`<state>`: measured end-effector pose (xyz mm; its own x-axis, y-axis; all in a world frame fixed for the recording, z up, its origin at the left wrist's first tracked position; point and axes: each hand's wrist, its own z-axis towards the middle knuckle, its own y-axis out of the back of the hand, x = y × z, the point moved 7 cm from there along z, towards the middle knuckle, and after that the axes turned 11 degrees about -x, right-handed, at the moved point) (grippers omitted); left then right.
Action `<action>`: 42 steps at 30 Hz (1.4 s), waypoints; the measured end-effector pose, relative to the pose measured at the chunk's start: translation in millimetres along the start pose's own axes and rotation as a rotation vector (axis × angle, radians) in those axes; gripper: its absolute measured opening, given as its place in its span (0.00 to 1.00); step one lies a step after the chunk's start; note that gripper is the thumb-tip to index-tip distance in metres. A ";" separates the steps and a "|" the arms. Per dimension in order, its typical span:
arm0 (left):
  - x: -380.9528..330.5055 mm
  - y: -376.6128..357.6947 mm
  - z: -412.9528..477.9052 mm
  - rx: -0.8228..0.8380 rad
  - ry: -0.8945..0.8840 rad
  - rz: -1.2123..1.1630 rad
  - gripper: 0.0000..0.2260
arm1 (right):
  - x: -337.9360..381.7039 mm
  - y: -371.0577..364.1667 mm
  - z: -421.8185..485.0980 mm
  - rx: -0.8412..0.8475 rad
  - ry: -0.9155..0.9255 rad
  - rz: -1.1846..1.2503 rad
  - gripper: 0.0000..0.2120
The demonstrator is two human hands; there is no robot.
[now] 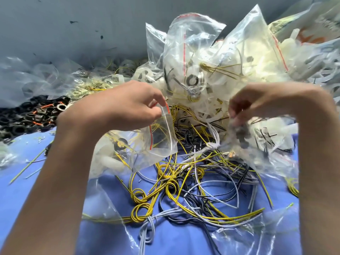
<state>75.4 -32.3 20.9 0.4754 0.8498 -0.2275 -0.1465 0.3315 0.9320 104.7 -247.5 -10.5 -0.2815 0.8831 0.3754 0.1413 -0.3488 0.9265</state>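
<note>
Between thumb and forefinger of the left hand [128,105], the red-striped mouth of a clear zip bag [160,138] is pinched. The bag hangs at 5 o'clock from that hand, over the wires. At 3 o'clock the right hand [257,100] is blurred, its fingers [237,109] curled round the top of a crumpled bag [257,146] of small parts. At 6 o'clock, yellow, grey and black wires [193,183] are tangled on a blue cloth [184,242]. Filled bags [202,57] are heaped at 12 o'clock, and black rings [22,122] are piled at 9 o'clock.
</note>
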 end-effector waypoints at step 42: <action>-26.0 18.1 3.3 -0.341 0.102 -0.836 0.25 | 100.0 -1.7 2.7 -0.199 0.198 -0.035 0.06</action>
<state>63.3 -49.7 44.6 0.4655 0.3048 -0.8309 -0.0448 0.9457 0.3218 78.9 -157.8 25.4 -0.4654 0.8241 0.3229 -0.0552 -0.3912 0.9187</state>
